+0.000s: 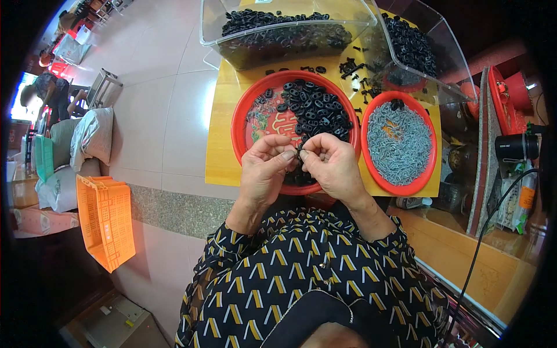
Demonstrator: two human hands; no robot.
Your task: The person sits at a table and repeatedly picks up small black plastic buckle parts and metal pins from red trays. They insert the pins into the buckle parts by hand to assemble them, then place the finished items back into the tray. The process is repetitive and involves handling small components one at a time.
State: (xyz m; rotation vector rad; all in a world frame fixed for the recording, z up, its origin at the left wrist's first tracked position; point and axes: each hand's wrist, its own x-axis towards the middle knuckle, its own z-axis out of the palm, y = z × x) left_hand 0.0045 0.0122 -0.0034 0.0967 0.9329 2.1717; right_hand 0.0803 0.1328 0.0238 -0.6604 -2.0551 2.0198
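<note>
My left hand (268,165) and my right hand (333,165) meet over the near part of a round red tray (237,124), fingertips pinched close together. A small black plastic part (299,152) shows between the fingertips, mostly covered by them; whether the left fingers pinch a screw is too small to tell. Black oval plastic parts with holes (319,110) are heaped across the right of the tray, and a few small grey screws (258,110) lie at its left. To the right, an oval red tray (364,142) holds many grey metal screws (400,148).
Two clear plastic bins (290,33) (458,64) of black parts stand at the back of the yellow table (223,151). Loose black pieces (350,68) lie between them. An orange basket (107,220) and white sacks (93,136) are at left. A black cable (484,226) hangs at right.
</note>
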